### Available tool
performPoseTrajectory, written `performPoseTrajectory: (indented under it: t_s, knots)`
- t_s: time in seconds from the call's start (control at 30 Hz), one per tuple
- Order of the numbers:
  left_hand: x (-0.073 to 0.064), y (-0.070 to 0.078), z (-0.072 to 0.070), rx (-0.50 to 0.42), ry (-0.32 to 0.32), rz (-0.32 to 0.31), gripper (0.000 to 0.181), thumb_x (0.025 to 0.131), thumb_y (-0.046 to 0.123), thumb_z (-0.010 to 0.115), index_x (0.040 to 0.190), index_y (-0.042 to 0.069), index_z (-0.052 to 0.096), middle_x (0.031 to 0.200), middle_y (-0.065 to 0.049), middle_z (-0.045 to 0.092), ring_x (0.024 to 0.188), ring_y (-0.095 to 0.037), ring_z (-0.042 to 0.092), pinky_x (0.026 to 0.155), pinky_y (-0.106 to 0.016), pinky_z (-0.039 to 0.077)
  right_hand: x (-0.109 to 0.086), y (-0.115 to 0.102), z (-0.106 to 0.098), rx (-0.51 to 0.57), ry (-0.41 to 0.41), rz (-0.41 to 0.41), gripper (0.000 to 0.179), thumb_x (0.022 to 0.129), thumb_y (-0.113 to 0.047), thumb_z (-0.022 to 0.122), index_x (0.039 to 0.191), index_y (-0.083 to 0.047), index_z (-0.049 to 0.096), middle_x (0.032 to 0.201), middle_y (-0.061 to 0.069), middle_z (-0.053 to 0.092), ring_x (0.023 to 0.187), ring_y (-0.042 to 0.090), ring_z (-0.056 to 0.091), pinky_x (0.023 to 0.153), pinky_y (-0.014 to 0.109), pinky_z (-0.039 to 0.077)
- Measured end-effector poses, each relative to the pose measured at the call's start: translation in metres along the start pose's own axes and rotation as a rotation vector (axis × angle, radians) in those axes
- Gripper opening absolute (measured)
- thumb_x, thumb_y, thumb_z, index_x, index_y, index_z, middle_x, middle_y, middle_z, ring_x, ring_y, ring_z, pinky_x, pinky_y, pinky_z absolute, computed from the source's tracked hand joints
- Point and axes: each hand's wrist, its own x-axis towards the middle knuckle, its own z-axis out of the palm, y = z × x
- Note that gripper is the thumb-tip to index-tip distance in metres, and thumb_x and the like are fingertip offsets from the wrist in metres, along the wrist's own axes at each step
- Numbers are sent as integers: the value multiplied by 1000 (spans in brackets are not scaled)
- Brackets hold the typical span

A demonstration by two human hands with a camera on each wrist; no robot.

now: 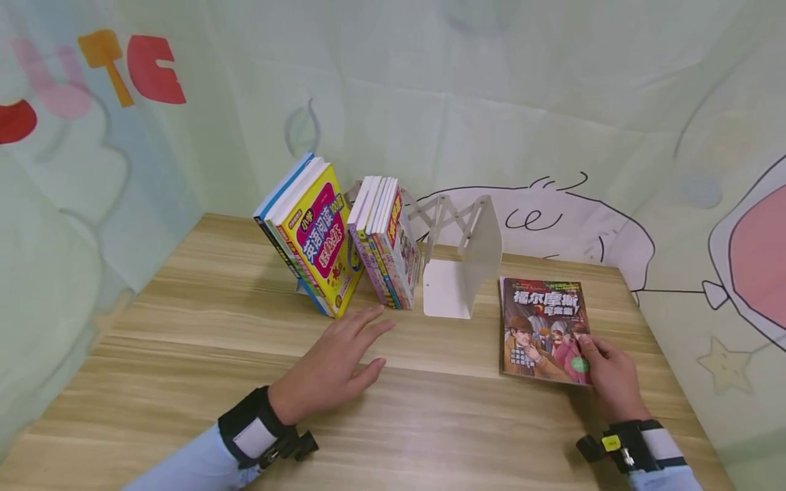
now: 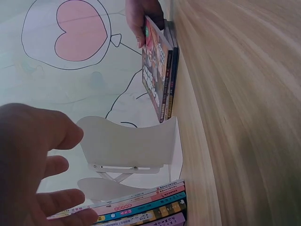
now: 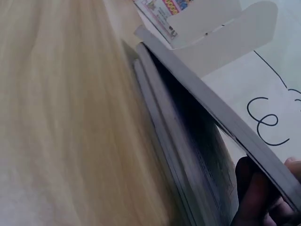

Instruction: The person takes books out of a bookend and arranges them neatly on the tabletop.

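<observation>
In the head view my right hand pinches the right edge of a comic-style paperback, thumb on its cover and fingers underneath. The right wrist view shows this paperback tilted up at the held side, with more books lying beneath it on the table. My left hand holds nothing; its fingers are spread in front of the standing books. Nearest to them are a yellow-covered book, leaning in a group of large books, and a row of thinner books. A white metal expanding bookend stands right of that row.
The wooden table meets a printed cloth backdrop behind and at both sides. The bookend's crossed struts run along the back, behind the thinner books. Its bare white base plate lies between the thinner books and its right panel.
</observation>
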Motion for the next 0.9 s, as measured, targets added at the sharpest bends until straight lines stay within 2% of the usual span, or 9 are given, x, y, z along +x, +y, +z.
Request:
performPoseTrajectory:
  t_s: [0.07, 0.13, 0.23, 0.37, 0.47, 0.57, 0.63, 0.73, 0.9]
  knots:
    - [0, 0, 0, -1, -2, -3, 54, 92, 39, 52, 142, 20, 39, 151, -4, 30, 133, -23, 35, 107, -46, 33, 4, -1, 0, -50, -12, 3, 71, 91, -56, 41, 140, -5, 42, 134, 13, 45, 109, 17, 43, 76, 17, 44]
    - [0, 0, 1, -4, -5, -5, 55, 93, 40, 51, 142, 20, 38, 151, -4, 28, 133, -24, 35, 107, -47, 33, 7, -3, 1, -33, -37, 28, 70, 92, -56, 40, 142, -8, 38, 140, 14, 40, 116, 21, 39, 85, 23, 42]
    - [0, 0, 2, 1, 5, 5, 55, 92, 38, 53, 142, 20, 38, 151, -5, 29, 132, -25, 35, 106, -47, 33, 8, -6, 1, -31, -47, 27, 68, 92, -55, 42, 145, -13, 34, 145, 16, 35, 123, 27, 35, 98, 42, 37]
    - [1, 0, 4, 19, 25, 31, 56, 90, 35, 57, 141, 18, 39, 150, -8, 31, 132, -26, 36, 106, -48, 33, 3, -9, 2, -134, -37, -66, 64, 95, -46, 45, 147, -14, 29, 142, 23, 36, 122, 32, 37, 99, 51, 35]
    - [1, -1, 5, 31, 25, 46, 57, 91, 36, 56, 141, 17, 39, 150, -9, 30, 133, -26, 35, 107, -49, 32, -2, -11, 5, -236, -32, -136, 65, 94, -42, 47, 148, -12, 27, 135, 22, 40, 114, 32, 39, 89, 46, 39]
    - [1, -1, 5, 33, 25, 56, 57, 91, 36, 56, 141, 15, 39, 150, -10, 29, 134, -26, 33, 108, -50, 30, -6, -12, 6, -274, -45, -168, 67, 93, -42, 48, 147, -10, 26, 132, 21, 39, 112, 33, 37, 86, 45, 39]
    - [1, -1, 5, 26, 30, 59, 57, 91, 37, 56, 141, 15, 40, 150, -10, 29, 135, -25, 32, 108, -51, 30, -8, -12, 5, -292, -45, -193, 67, 94, -40, 48, 146, -6, 26, 134, 24, 39, 116, 37, 38, 91, 51, 40]
    - [1, 0, 4, 14, 28, 51, 57, 91, 38, 55, 141, 16, 40, 150, -9, 30, 134, -26, 33, 107, -50, 31, -11, -11, 2, -322, -30, -227, 65, 95, -36, 48, 145, -1, 25, 141, 29, 34, 125, 44, 34, 99, 59, 34]
    - [1, 0, 3, -10, 5, 16, 57, 92, 41, 53, 143, 21, 37, 151, -6, 28, 135, -24, 32, 108, -48, 30, -19, -14, 2, -345, -11, -323, 61, 95, -31, 49, 142, 2, 29, 140, 29, 36, 126, 44, 36, 99, 59, 34]
